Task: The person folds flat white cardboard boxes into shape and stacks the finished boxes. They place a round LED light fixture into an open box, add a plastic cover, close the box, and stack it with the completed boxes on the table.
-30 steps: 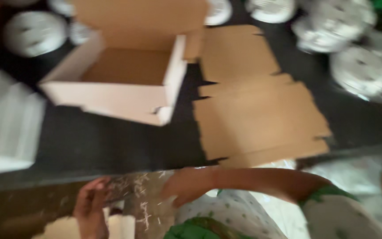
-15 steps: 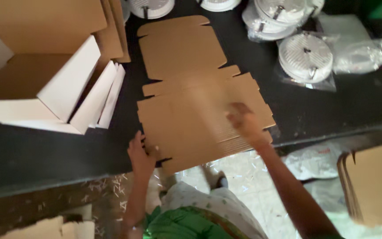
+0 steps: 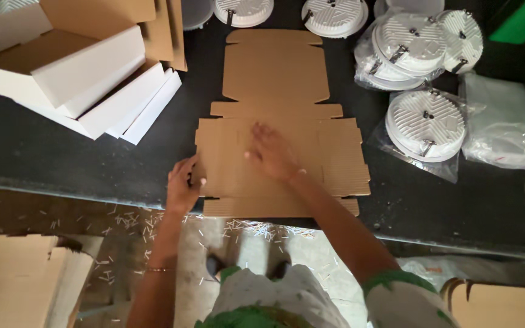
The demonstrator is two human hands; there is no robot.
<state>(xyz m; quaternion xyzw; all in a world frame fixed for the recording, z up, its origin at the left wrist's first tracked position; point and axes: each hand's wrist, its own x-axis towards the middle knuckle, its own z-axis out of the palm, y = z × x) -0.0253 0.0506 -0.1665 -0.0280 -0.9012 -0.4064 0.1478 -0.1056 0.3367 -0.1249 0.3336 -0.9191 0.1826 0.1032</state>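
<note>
**Both hands on a flat carton blank at the bench edge**

At the bottom of the frame the person's green-and-white clothing fills the centre, with the floor beneath strewn with small pale scraps. A stack of flat brown cardboard [image 3: 16,276] sits in the lower left corner, and more brown cardboard [image 3: 502,304] stands in the lower right.

Both arms reach up from there to the near edge of the dark bench [image 3: 62,164]. The left hand [image 3: 181,185] is curled around the left edge of the flat carton blank [image 3: 281,121], fingers closed on a side flap just where the blank meets the bench edge. The right hand [image 3: 271,152] lies open and flat, fingers spread, palm pressing down on the middle panel of the blank. The blank is unfolded, brown side up, running from the bench's near edge at centre frame up to the top centre.

To the upper left, well apart from the hands, an assembled white box [image 3: 62,67] with a brown inside stands open, with white folded pieces leaning beside it. On the right side a round white ribbed fixture [image 3: 425,124] lies in clear plastic wrap, near the blank's right flap. Beyond it, upper right, more round white fixtures [image 3: 417,45] are piled together, and two further ones lie along the top edge. A crumpled clear plastic bag [image 3: 502,130] rests at the far right.
</note>
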